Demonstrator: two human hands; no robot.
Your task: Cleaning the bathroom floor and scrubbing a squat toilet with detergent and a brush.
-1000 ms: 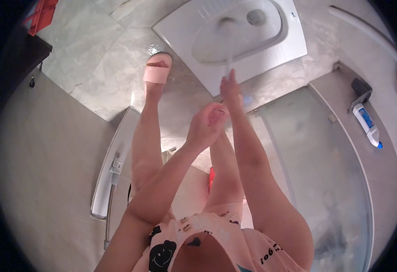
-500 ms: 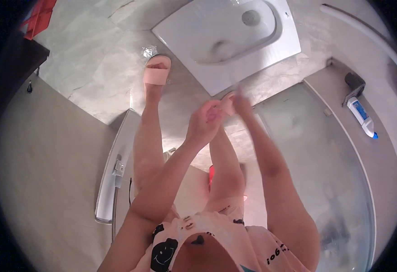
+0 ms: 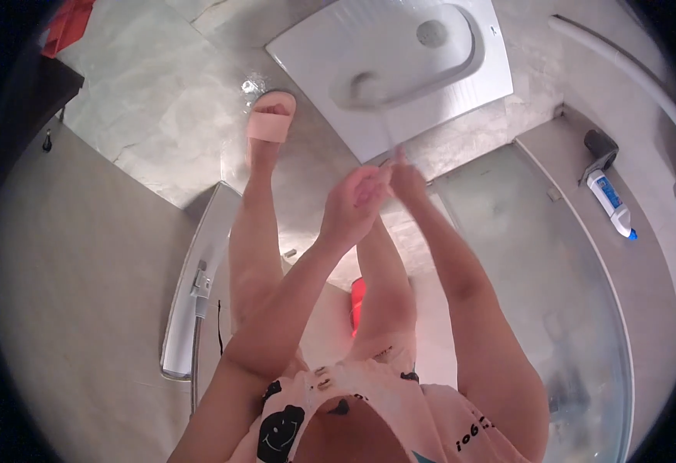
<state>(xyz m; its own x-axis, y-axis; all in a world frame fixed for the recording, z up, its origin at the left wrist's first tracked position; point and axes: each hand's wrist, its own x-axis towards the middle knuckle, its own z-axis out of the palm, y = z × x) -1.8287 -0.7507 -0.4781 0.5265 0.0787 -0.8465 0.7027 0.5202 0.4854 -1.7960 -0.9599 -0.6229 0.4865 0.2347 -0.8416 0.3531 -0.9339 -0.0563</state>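
- Currently, the right hand (image 3: 409,181) is hovering just beside the left hand (image 3: 355,202), near the squat toilet (image 3: 322,77).
- The right fingers are closing around the near end of a pale rod (image 3: 386,123), as far as blur is allowing.
- From where I am standing, the rod is appearing as a faint streak, extending over the porcelain rim into the bowl.
- The left fingers are curling toward the palm; whether they are gripping anything, I cannot tell.
- The left foot is wearing a pink slipper (image 3: 268,127) and resting on the tiled floor (image 3: 160,116).
- To the right, a white bottle (image 3: 609,199) with a blue cap is lying on a grey ledge (image 3: 550,143), beyond a glass panel (image 3: 508,231).
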